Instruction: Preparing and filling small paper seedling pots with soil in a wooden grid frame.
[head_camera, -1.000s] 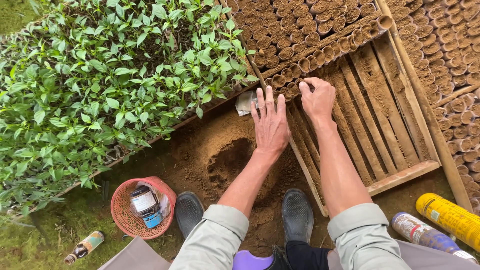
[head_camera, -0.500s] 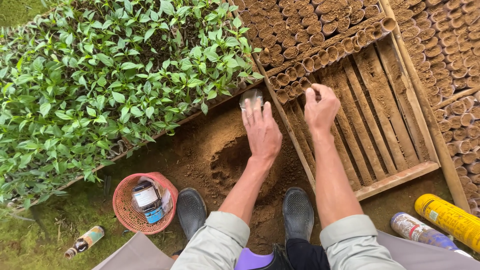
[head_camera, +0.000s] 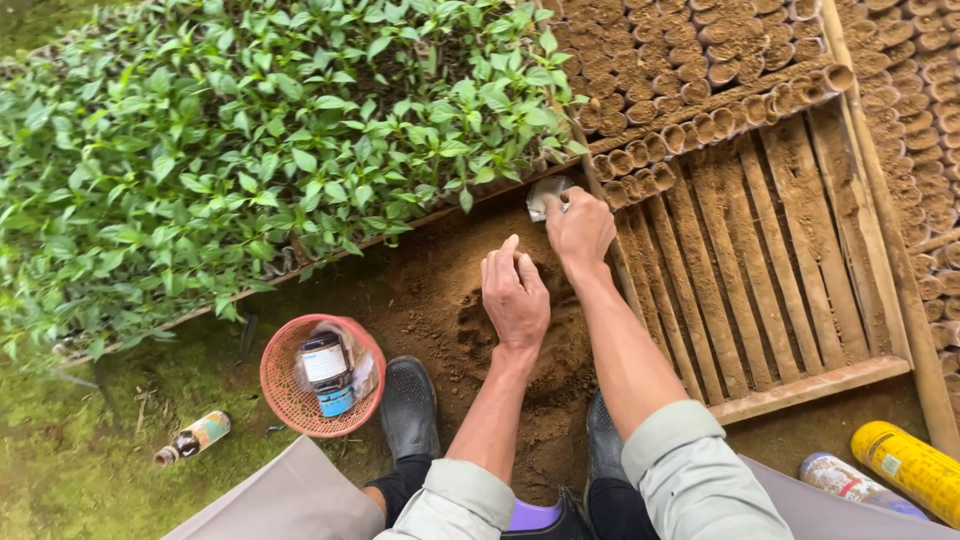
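Seedling pot (head_camera: 543, 196), a small pale sleeve lying at the head of the loose soil mound (head_camera: 500, 340), just beside the near-left corner of the slatted wooden tray (head_camera: 790, 380). Its long axis appears to run roughly left to right, though the covering hand makes this uncertain. Right hand (head_camera: 580, 228) closes its fingers on the pot. Left hand (head_camera: 515, 298) rests on the soil with fingers bent and held together, gripping nothing. Two dark boots (head_camera: 408, 408) stand at the near edge of the mound. One red mesh basket (head_camera: 320, 377) sits left of the boots and holds two jars. One small bottle (head_camera: 195, 437) lies on the grass further left. Two containers lie at lower right: a yellow can (head_camera: 910, 468) and a clear bottle (head_camera: 850, 485). Leafy seedlings (head_camera: 250, 150) fill the bed at upper left; soil-filled pots (head_camera: 700, 60) stand in rows beyond the tray.
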